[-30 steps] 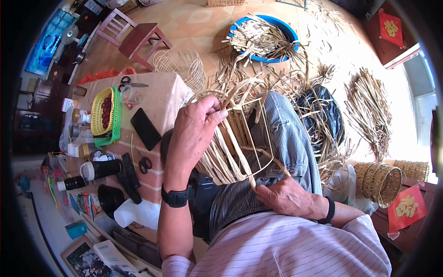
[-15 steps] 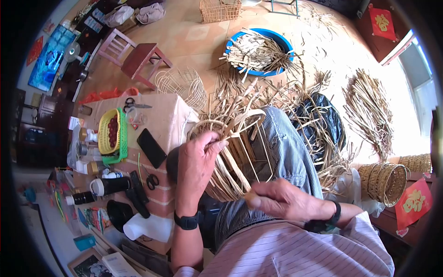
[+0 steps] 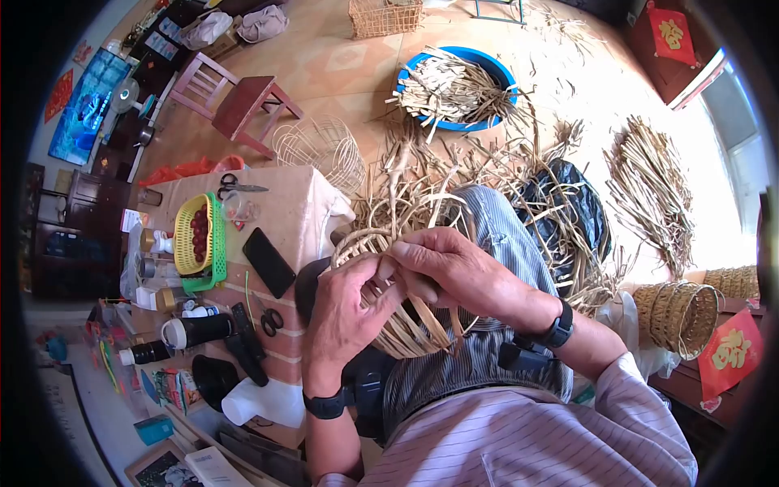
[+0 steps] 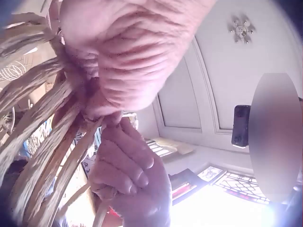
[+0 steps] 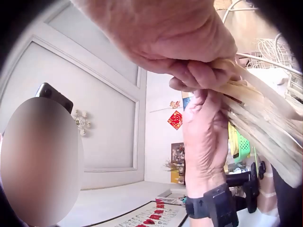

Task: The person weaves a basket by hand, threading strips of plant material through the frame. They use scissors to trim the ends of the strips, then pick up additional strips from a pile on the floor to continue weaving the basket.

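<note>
A half-woven basket (image 3: pixel 415 337) of flat dried plant strips lies over the person's lap, with a coiled rim at its far end. My left hand (image 3: pixel 350 304) grips that rim, thumb toward the right hand. Close against it, my right hand (image 3: pixel 466 272) pinches a pale strip at the rim, its fingers curled. Seen from the left wrist, twisted strips (image 4: pixel 40 137) fan out from beneath the left palm, and the right hand's curled fingers meet it from below. In the right wrist view a flat strip (image 5: pixel 255 87) runs out from the right fingers.
A cloth-covered table (image 3: pixel 284 195) at the left bears a phone (image 3: pixel 268 262), scissors (image 3: pixel 272 322) and a yellow basket (image 3: pixel 192 231) of red fruit. Beyond the knees, a blue tub (image 3: pixel 507 77) holds strips. More strips lie around a black bag (image 3: pixel 588 215); finished baskets (image 3: pixel 673 316) stand at right.
The right hand has moved from the basket's near end up to the rim, beside the left hand. The left hand stays at the rim while the head view has shifted slightly.
</note>
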### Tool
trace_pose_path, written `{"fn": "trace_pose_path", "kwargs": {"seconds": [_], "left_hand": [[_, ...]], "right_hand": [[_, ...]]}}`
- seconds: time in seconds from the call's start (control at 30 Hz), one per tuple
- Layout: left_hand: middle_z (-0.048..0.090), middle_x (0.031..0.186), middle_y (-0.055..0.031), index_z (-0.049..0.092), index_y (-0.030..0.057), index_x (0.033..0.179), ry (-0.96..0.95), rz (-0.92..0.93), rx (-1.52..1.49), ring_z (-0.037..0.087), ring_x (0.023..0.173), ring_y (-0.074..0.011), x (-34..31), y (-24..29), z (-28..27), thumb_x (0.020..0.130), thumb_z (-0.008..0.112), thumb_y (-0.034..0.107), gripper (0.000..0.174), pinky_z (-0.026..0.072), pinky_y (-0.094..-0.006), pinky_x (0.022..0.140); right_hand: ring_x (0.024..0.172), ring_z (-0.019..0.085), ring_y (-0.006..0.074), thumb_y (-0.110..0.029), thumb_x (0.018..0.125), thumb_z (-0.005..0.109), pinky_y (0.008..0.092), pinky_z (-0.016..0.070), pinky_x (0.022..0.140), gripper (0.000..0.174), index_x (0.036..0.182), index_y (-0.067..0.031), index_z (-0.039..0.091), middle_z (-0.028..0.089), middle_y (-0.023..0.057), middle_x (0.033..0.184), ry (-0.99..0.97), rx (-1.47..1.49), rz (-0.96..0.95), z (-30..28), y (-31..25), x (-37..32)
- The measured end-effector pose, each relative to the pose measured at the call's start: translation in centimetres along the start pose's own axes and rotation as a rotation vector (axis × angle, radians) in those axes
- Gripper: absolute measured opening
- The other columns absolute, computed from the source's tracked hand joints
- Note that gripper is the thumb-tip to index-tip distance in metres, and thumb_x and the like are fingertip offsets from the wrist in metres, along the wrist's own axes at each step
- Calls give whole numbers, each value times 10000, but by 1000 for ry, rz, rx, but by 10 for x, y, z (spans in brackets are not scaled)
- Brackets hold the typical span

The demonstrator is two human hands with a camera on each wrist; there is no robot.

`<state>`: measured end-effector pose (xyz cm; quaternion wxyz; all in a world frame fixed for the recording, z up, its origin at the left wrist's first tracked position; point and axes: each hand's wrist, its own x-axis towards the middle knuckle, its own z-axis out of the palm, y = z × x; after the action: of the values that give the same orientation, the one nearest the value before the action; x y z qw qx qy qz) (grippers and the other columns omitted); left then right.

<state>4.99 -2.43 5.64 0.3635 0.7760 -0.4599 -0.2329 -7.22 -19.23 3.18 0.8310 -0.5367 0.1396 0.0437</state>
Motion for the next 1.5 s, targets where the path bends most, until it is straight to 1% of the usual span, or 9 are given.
{"fn": "trace_pose_path", "kwargs": {"seconds": [0.3,0.47,0.57,0.73,0.87,0.93,1.03,1.17,1.5], "left_hand": [[746,947,-223,734,-41,1060,295,62,29,760,804,-346,-10,-11,32,946,742,17,128,565,-396,708],[737,888,-196,715,-42,1021,290,14,-33,738,761,-316,-15,-2,40,957,705,-34,65,556,-381,694],[736,867,-196,716,-32,1008,281,-57,-68,736,752,-304,-22,6,42,948,741,3,74,560,-386,685],[731,1106,-163,694,19,1200,145,-139,84,728,1004,-263,-48,-25,56,1018,695,145,222,567,-383,827],[754,989,-99,726,23,1118,349,87,272,752,966,-218,-48,-49,72,986,716,119,164,604,-360,829],[734,932,-160,697,28,1122,304,-38,-127,759,932,-339,-43,-50,67,986,738,134,177,593,-417,786],[688,887,-233,650,51,1164,333,-14,-10,712,910,-472,-29,-18,52,991,755,141,221,559,-478,722],[768,943,-159,614,13,1179,417,-163,-254,804,907,-291,-21,-13,60,957,808,70,300,594,-383,714],[719,881,-122,695,11,1016,595,54,-123,739,802,-273,-27,-19,76,915,835,15,173,582,-370,721]], "right_hand": [[629,468,63,-341,1185,507,273,408,562,362,1172,-6,642,510,-21,718,-12,-294,-189,22,-4,-40],[600,651,397,-254,1132,582,477,524,560,281,1296,-26,575,598,198,703,-95,-523,-339,61,6,-77],[594,644,400,-247,1109,613,493,532,571,308,1289,0,580,594,169,707,-312,-710,-483,70,2,-88],[1072,664,302,-193,845,677,411,602,789,251,1020,-15,644,613,125,1104,-63,-1124,-963,44,-40,-59],[1015,626,290,-168,780,700,394,495,899,302,1043,-32,643,619,97,1020,-22,-1477,-891,31,-51,-30],[995,641,297,-154,745,732,409,480,884,322,1034,-45,644,625,97,965,-99,-1534,-863,20,-44,-10],[851,690,328,-140,768,754,458,544,758,198,913,-72,637,634,96,856,-90,-1322,-841,12,-45,11],[827,702,356,-175,843,803,469,561,690,184,943,-57,703,659,115,859,-149,-1237,-715,1,-60,30],[818,688,365,-169,813,772,485,555,705,211,883,-36,624,626,135,860,-270,-1376,-854,3,-60,58]]}}
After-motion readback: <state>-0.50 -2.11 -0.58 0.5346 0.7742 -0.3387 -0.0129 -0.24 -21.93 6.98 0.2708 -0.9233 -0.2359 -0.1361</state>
